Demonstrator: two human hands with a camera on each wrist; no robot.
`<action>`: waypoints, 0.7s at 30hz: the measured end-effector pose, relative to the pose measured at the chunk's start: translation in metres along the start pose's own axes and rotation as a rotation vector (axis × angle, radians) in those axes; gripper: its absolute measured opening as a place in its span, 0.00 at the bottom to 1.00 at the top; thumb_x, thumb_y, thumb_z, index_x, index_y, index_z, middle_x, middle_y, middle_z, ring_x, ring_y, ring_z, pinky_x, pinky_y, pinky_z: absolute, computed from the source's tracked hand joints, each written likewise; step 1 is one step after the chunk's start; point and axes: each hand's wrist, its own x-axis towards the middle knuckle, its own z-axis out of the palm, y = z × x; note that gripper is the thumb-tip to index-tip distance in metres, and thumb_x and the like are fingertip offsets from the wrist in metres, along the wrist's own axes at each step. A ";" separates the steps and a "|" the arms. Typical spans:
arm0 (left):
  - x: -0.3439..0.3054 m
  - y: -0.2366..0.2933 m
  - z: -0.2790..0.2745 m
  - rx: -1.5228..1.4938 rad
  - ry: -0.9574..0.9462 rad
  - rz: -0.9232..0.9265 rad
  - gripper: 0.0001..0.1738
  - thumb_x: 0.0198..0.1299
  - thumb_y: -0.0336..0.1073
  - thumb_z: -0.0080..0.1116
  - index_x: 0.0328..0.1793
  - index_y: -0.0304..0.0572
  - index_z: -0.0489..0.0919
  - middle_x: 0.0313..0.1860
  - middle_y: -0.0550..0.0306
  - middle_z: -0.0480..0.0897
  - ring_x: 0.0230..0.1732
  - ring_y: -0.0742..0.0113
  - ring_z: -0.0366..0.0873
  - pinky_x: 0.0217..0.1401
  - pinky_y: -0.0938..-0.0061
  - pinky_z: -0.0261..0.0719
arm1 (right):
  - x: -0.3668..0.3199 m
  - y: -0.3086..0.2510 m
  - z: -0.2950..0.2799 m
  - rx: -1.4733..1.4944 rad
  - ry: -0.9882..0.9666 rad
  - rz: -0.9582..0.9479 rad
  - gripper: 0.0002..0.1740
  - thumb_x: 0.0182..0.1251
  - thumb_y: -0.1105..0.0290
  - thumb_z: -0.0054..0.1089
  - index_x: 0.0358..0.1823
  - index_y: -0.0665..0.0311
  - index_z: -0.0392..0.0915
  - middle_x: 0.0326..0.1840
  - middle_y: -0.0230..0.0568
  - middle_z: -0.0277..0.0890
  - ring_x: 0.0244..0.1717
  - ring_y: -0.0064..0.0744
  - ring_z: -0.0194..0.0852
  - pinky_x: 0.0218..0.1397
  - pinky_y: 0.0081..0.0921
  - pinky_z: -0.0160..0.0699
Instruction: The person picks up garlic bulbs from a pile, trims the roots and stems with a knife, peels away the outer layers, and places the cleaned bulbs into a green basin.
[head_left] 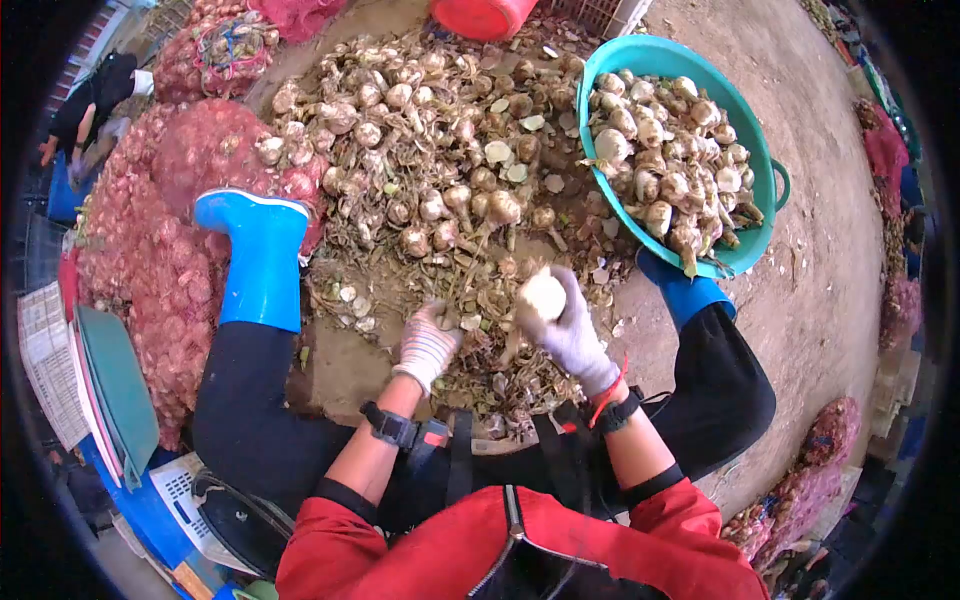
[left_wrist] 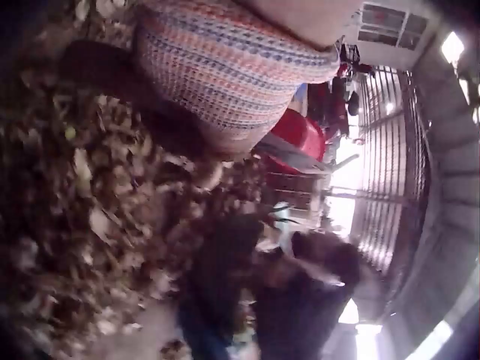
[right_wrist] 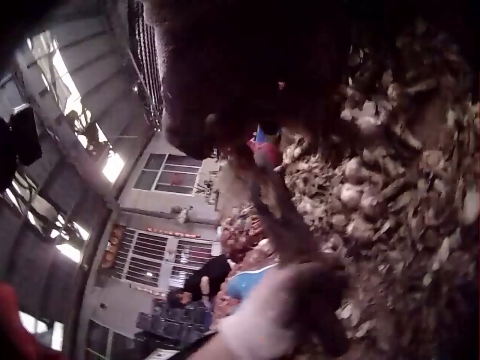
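Note:
My right hand [head_left: 578,335], in a pale glove, grips a white garlic bulb [head_left: 542,296] above the litter of skins. The bulb's pale rounded side faces up, and fingers hide its lower part. My left hand [head_left: 430,345], in a striped knit glove, is to the left of it, low over the skins, with no bulb showing in its fingers. The left wrist view shows mostly the striped glove cuff [left_wrist: 225,67]. In the dark, blurred right wrist view, the left hand [right_wrist: 262,315] appears low down. A heap of untrimmed garlic [head_left: 400,130] spreads in front of both hands.
A green basin [head_left: 755,110] full of garlic bulbs stands front right, beside a blue boot. Red net sacks [head_left: 150,270] of bulbs lie at the left by the other blue boot [head_left: 262,270]. A red tub [head_left: 485,18] and a crate [head_left: 605,15] stand beyond the heap.

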 end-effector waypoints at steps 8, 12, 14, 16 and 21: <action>0.003 -0.041 0.076 -0.107 0.048 -0.103 0.17 0.45 0.38 0.57 0.40 0.37 0.76 0.30 0.45 0.80 0.33 0.52 0.78 0.40 0.65 0.74 | 0.013 -0.002 0.012 0.985 0.161 0.264 0.16 0.59 0.61 0.58 0.46 0.56 0.68 0.44 0.31 0.71 0.42 0.25 0.71 0.43 0.24 0.74; 0.031 -0.019 0.044 -0.017 0.325 -0.228 0.21 0.48 0.42 0.56 0.45 0.34 0.74 0.38 0.38 0.79 0.39 0.45 0.76 0.45 0.62 0.73 | 0.046 -0.041 -0.062 1.476 0.224 -0.141 0.27 0.60 0.55 0.57 0.57 0.60 0.66 0.62 0.43 0.63 0.64 0.40 0.58 0.68 0.39 0.56; 0.097 -0.076 0.039 0.169 0.342 -0.047 0.26 0.46 0.44 0.60 0.48 0.31 0.73 0.47 0.37 0.75 0.49 0.47 0.73 0.53 0.65 0.70 | 0.048 -0.036 -0.072 1.320 0.193 -0.070 0.28 0.64 0.49 0.47 0.58 0.59 0.65 0.64 0.45 0.60 0.64 0.44 0.57 0.69 0.43 0.52; 0.168 -0.112 0.029 0.111 0.315 -0.122 0.33 0.44 0.46 0.64 0.53 0.31 0.72 0.54 0.39 0.73 0.56 0.49 0.70 0.59 0.68 0.66 | 0.046 -0.009 -0.070 1.062 0.234 0.043 0.29 0.66 0.46 0.39 0.61 0.56 0.62 0.64 0.44 0.60 0.63 0.42 0.59 0.67 0.43 0.55; 0.143 -0.045 0.004 0.450 0.398 0.121 0.25 0.45 0.39 0.62 0.50 0.34 0.75 0.52 0.42 0.75 0.50 0.50 0.74 0.54 0.66 0.72 | 0.046 0.027 -0.024 0.309 0.110 0.276 0.26 0.63 0.62 0.52 0.60 0.65 0.61 0.54 0.36 0.66 0.53 0.27 0.62 0.57 0.25 0.63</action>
